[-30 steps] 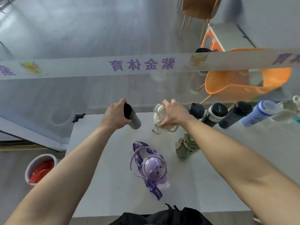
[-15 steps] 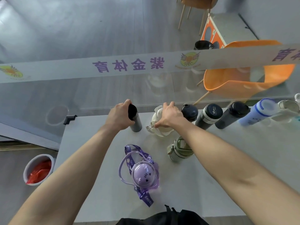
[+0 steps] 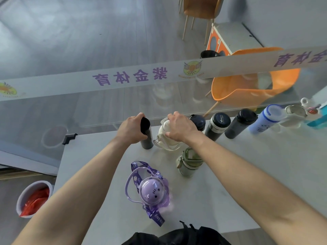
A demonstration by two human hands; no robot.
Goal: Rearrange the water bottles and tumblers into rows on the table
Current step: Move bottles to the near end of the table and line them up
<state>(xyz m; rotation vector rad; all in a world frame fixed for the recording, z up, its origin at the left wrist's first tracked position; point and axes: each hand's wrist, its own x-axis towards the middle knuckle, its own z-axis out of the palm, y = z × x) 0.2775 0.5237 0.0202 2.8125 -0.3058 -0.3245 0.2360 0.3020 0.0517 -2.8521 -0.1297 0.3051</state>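
My left hand (image 3: pixel 131 129) grips a slim dark grey tumbler (image 3: pixel 146 137) standing at the left end of the back row on the white table (image 3: pixel 247 174). My right hand (image 3: pixel 180 127) holds the top of a cream bottle (image 3: pixel 166 138) right beside it. Further right along the glass stand a navy-lidded bottle (image 3: pixel 198 122), a black-and-white flask (image 3: pixel 217 129), a dark grey flask (image 3: pixel 241 123), a blue-and-white bottle (image 3: pixel 265 119) and a clear bottle (image 3: pixel 293 114). In front sit a green bottle (image 3: pixel 189 161) and a purple cat-lid bottle (image 3: pixel 153 192) with a strap.
A glass partition with a white banner (image 3: pixel 123 78) rises just behind the back row. Beyond it stand an orange chair (image 3: pixel 247 85) and a brown chair (image 3: pixel 200 7). A bin with a red bag (image 3: pixel 34 198) sits on the floor at the left. A black bag (image 3: pixel 177 236) lies at the near edge.
Both hands have shifted the grey tumbler and the cream bottle slightly toward the row by the glass; the tumbler now stands upright on the table. The view has swung left.
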